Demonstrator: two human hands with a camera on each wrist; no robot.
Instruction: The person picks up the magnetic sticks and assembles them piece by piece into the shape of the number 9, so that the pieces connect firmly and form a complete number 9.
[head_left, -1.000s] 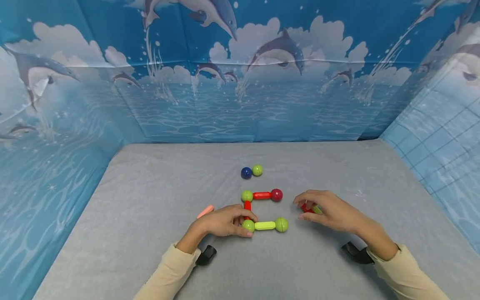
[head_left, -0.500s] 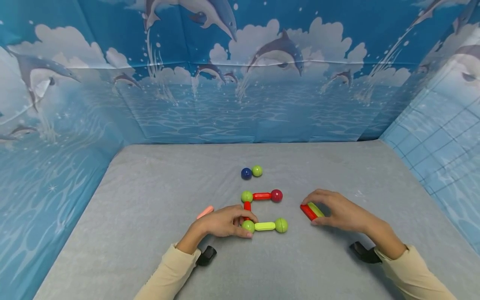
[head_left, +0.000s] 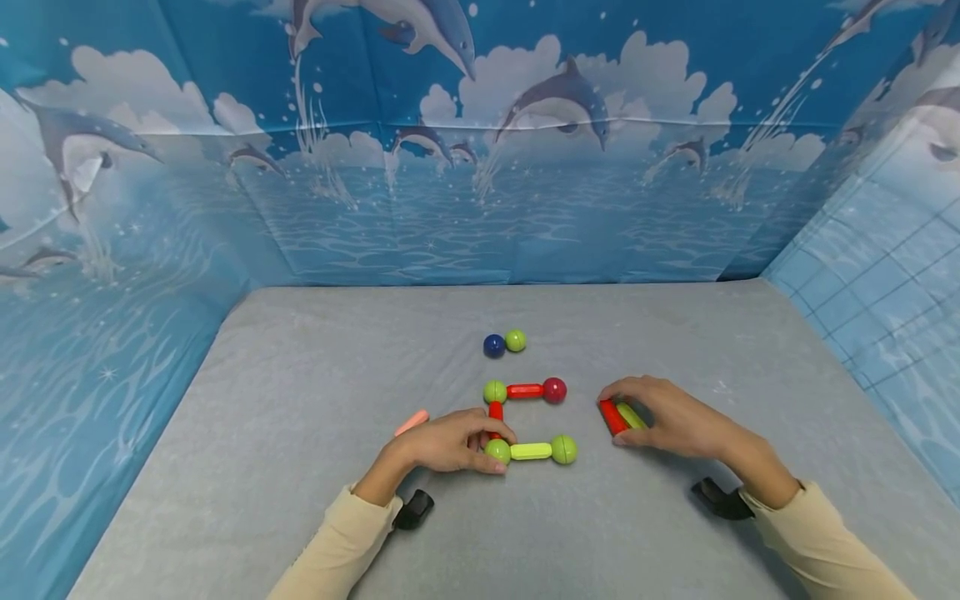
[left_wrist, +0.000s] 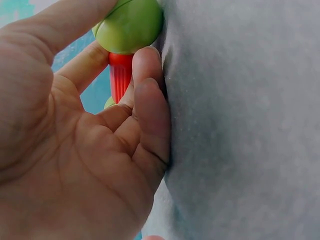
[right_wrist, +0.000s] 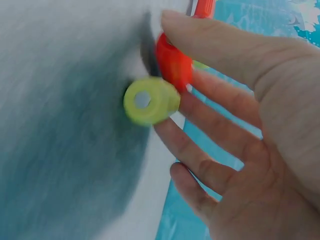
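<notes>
Grey felt under dolphin walls: my right hand [head_left: 667, 417] grips a red stick [head_left: 612, 416] and green stick [head_left: 632, 414], drawn nearer the frame; my left hand [head_left: 446, 443] pinches its corner green ball [head_left: 497, 451].

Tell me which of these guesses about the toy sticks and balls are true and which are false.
1. The right hand holds a red stick and a yellow-green stick together. True.
2. The left hand lies flat, away from the toys. False: it grips the green ball at the shape's near corner.
3. A blue ball touches a green ball farther back. True.
4. The pink stick is joined to the shape. False: it lies loose beside the left hand.
</notes>
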